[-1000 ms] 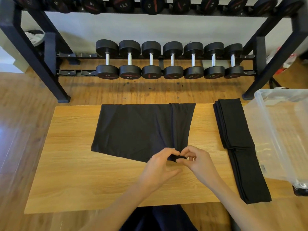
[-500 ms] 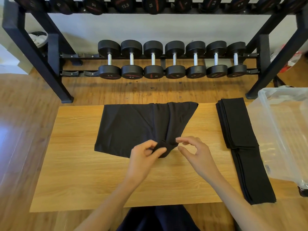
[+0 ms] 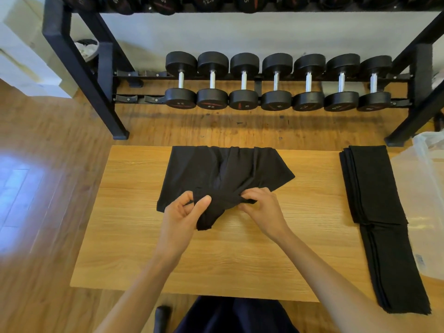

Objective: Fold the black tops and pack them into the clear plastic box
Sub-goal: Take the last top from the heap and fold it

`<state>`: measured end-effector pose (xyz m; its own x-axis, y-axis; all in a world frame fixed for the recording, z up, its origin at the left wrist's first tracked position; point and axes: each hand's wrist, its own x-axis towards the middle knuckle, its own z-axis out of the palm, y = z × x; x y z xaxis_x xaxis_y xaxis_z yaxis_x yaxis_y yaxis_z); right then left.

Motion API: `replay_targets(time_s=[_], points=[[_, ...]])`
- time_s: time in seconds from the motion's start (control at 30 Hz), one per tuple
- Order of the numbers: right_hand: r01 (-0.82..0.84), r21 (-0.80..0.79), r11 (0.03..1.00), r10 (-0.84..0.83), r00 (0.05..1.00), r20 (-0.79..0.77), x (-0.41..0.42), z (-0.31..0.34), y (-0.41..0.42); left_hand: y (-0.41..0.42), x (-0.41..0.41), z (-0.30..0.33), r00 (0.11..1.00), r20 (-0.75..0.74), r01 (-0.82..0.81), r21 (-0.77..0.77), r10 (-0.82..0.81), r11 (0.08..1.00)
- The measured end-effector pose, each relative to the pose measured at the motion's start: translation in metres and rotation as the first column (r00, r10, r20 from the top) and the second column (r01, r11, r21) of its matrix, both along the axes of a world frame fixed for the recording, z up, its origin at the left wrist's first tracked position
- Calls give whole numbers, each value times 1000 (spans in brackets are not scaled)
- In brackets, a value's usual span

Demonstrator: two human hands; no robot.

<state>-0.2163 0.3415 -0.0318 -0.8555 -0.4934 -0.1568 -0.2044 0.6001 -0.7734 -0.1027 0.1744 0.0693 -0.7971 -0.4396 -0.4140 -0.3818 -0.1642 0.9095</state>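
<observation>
Presently: left hand point(image 3: 182, 212) and right hand point(image 3: 262, 207) each pinch the bunched near edge of a black top point(image 3: 216, 174) at table point(image 3: 134, 248) centre, likely gathering it to fold. Right: folded black tops point(image 3: 374, 188), staged beside the clear plastic box point(image 3: 425, 188). Behind: dumbbell rack point(image 3: 276, 82), wood floor point(image 3: 48, 188).

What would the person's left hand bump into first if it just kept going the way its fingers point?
The left hand points up and right, and it already pinches the black top spread on the table. Going on, it would push into that bunched cloth, probably meeting the right hand gripping the same fold.
</observation>
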Motion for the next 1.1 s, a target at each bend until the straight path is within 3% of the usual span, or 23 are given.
replay_targets(time_s=[0.37,0.77,1.1], points=[[-52,-194,980,111,944,310,-17,64,32,-58,-7,2,1000,-8,-29,-136,28,990],[-62,-188,980,160,810,564,30,87,45,-64,25,-17,992,120,-22,-59,29,998],[-4,-135,991,77,838,540,26,73,20,-53,20,-31,975,220,-15,-105,38,994]])
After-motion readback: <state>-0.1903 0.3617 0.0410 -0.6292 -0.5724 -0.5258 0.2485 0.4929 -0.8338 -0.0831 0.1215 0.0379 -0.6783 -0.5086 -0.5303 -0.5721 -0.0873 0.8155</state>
